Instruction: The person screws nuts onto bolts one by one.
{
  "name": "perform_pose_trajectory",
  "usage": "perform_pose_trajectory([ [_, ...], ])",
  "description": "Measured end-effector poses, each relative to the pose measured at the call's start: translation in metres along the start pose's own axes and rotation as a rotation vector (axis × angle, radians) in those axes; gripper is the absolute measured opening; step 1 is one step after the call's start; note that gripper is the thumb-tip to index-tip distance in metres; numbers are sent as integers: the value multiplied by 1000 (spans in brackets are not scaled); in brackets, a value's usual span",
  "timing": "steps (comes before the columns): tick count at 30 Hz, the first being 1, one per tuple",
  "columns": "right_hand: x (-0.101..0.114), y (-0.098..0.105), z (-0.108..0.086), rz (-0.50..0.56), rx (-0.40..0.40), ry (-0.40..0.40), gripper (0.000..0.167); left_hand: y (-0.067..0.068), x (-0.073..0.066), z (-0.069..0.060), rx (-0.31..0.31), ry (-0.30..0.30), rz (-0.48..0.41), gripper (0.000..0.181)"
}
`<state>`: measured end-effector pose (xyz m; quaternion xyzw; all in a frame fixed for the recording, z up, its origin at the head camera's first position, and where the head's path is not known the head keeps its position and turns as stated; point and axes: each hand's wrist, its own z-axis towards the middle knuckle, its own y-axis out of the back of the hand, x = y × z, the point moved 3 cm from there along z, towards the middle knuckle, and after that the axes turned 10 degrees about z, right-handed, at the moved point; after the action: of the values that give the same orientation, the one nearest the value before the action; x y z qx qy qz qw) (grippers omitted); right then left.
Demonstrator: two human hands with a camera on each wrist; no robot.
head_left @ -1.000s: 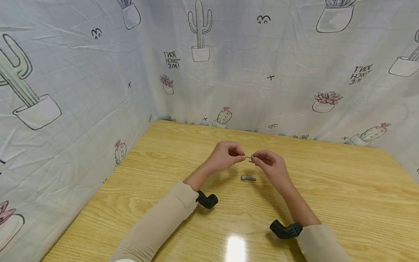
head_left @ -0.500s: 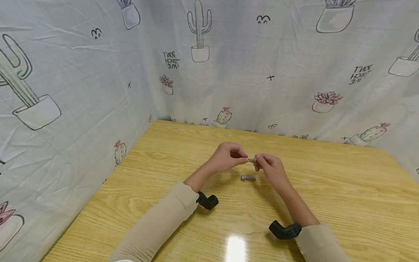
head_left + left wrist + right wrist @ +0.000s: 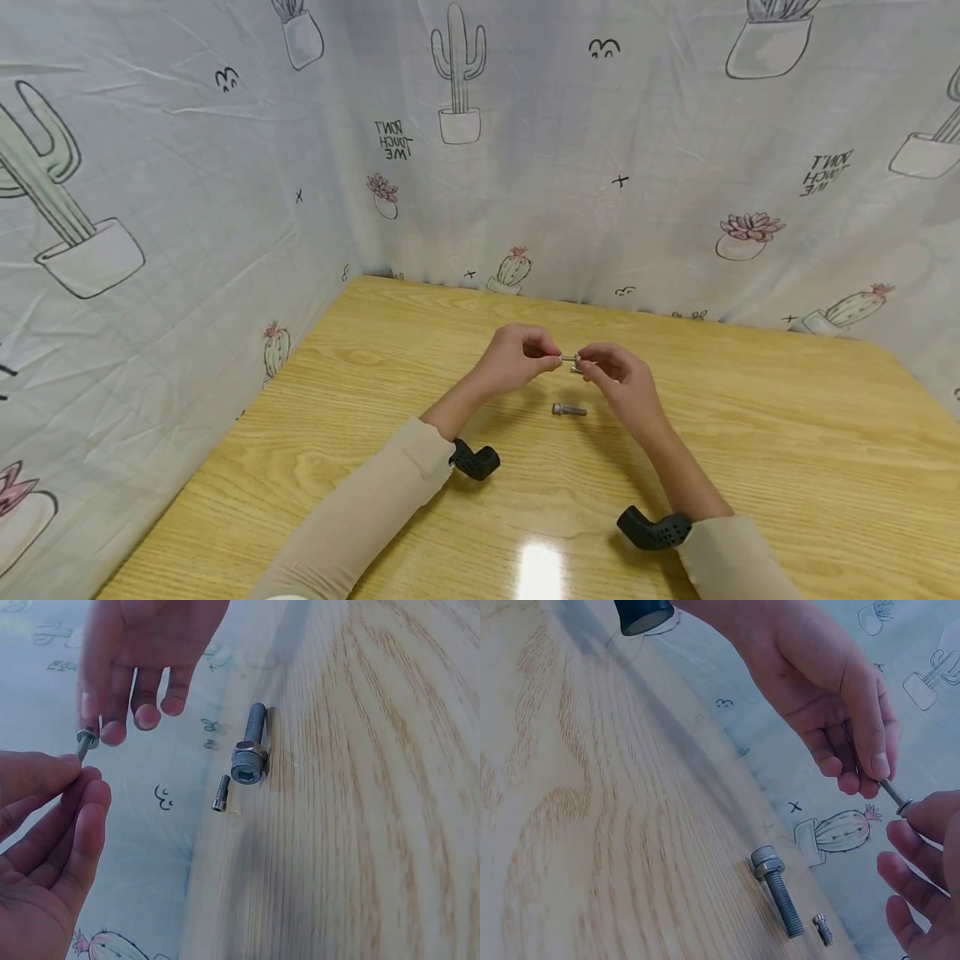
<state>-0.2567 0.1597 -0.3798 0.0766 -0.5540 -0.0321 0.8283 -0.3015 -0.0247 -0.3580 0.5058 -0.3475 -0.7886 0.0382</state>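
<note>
My left hand (image 3: 517, 360) pinches the shank of a small bolt (image 3: 892, 793) between thumb and forefinger, above the table. At the bolt's other end, my right hand (image 3: 628, 385) pinches a small metal ring (image 3: 87, 736) that looks like a nut; the fingertips partly cover it. The right hand's other fingers spread loosely in the left wrist view. Below the hands lies a large socket-head bolt (image 3: 570, 409), with a hex nut (image 3: 769, 868) close under its head. Beyond it on the table rests another small bolt (image 3: 220, 793), apart from the large one.
The wood-grain table (image 3: 420, 333) spreads around the hands. A cactus-print cloth (image 3: 555, 167) hangs behind it and along the left side. Each wrist wears a black curved camera mount, the left mount (image 3: 476, 460) and the right mount (image 3: 654, 528).
Half a second ago the right fingers were rolled down round the bolt's end; now they are back up, much as a second ago. The left hand shifted slightly; the bolts on the table stayed put.
</note>
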Motion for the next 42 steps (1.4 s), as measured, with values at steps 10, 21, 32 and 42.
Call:
perform_pose_trajectory([
  [10, 5, -1, 0, -23, -7, -29, 21, 0, -4, 0, 35, 10, -25, 4],
  [21, 14, -7, -3, -99, -9, -157, 43, -5, -5, -1, 95, -34, -60, 6],
  [32, 2, -3, -2, -38, -9, -18, 23, -1, -3, -2, 14, -9, 12, 5],
  [42, 34, -10, -7, -113, -21, -19, 18, -1, -4, -1, 19, -7, 13, 4],
])
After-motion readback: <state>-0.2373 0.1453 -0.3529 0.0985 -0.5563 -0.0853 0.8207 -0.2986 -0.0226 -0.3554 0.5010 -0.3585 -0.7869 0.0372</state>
